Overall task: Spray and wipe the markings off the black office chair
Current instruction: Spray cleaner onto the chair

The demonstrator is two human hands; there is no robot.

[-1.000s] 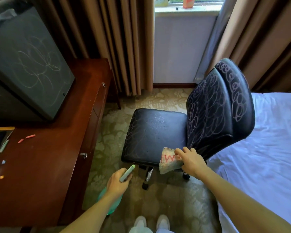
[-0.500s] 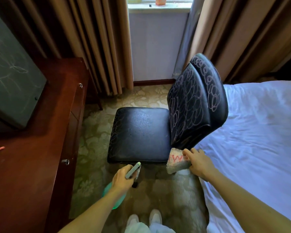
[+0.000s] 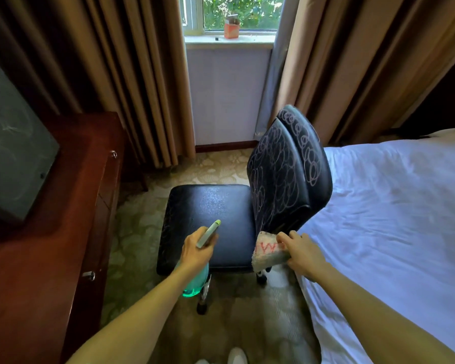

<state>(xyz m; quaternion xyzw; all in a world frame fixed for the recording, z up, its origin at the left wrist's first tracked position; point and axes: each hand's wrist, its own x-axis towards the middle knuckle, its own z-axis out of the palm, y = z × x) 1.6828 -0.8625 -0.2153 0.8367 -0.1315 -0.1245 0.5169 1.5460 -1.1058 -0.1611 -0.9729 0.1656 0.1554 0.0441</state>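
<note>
The black office chair stands between the desk and the bed, its seat facing left. White scribbled loops cover its backrest, and fainter marks run along the seat's left edge. My left hand grips a teal spray bottle over the seat's near-left corner, with the pale green nozzle pointing up and away. At the seat's near-right corner, below the backrest, my right hand holds a white cloth with red marks.
A dark red wooden desk with drawer knobs runs along the left, carrying a chalk-marked dark board. A white-sheeted bed fills the right. Brown curtains frame the window, where an orange box sits. Patterned carpet lies underfoot.
My left hand has lifted the spray bottle from below the seat's front edge up over the seat. The view has shifted right and tilted up. My right hand still holds the cloth at the seat corner.
</note>
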